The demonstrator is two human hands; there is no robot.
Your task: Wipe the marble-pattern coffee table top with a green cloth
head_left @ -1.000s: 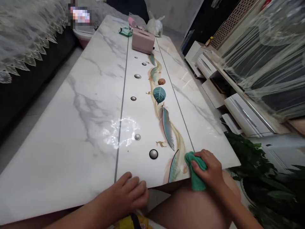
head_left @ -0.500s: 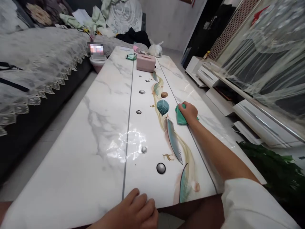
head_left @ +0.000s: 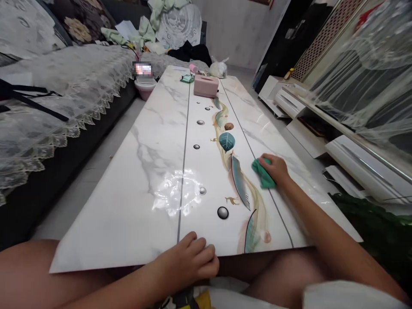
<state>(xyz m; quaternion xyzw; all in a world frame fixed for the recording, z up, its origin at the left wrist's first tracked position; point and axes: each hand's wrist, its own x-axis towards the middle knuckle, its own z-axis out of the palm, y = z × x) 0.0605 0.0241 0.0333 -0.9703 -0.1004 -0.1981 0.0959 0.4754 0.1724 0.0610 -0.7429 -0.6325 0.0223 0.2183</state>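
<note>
A crumpled green cloth [head_left: 263, 175] lies pressed on the tabletop under my right hand [head_left: 274, 167], whose fingers are closed around it. It covers part of the dark line to the right of the painted feathers. My left hand [head_left: 198, 256] rests at the near edge of the table with its fingers curled in. Its palm side is hidden, and nothing shows between the fingers. The long table [head_left: 112, 201] has a white marble pattern with printed leaves, feathers and grey dots down its middle.
A pink tissue box [head_left: 206, 86] stands toward the far end, with a small green packet [head_left: 187, 78] beside it and a white plastic bag [head_left: 219, 68] behind. A lace-covered sofa [head_left: 80, 81] runs along the left. At the right is a low white cabinet [head_left: 363, 167].
My right hand has drawn the green cloth along the tabletop toward me. The view has shifted, showing more of the near table edge and my legs. My left hand stays at that edge.
</note>
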